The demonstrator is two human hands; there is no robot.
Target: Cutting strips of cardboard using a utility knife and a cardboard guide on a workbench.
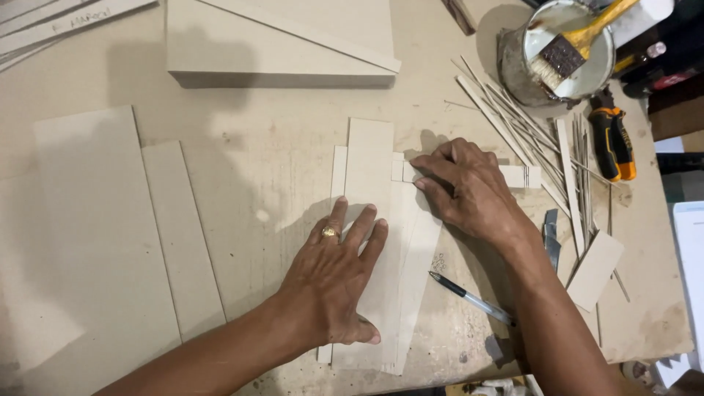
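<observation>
Two flat hands: left hand (334, 282) and right hand (466, 191) press the cardboard strips (370, 165), gripping nothing. Strips look light, stiff, creasable; best held by their long edges.

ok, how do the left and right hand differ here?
The left hand lies flat, palm down, fingers spread, on the long cardboard panel; the right hand is arched, its fingertips pressing the narrow cross strip. The left hand wears a gold ring; the right shows none. The left hand sits nearer the camera, the right farther up the bench. Both are bare and press cardboard pieces down on the workbench.
</observation>
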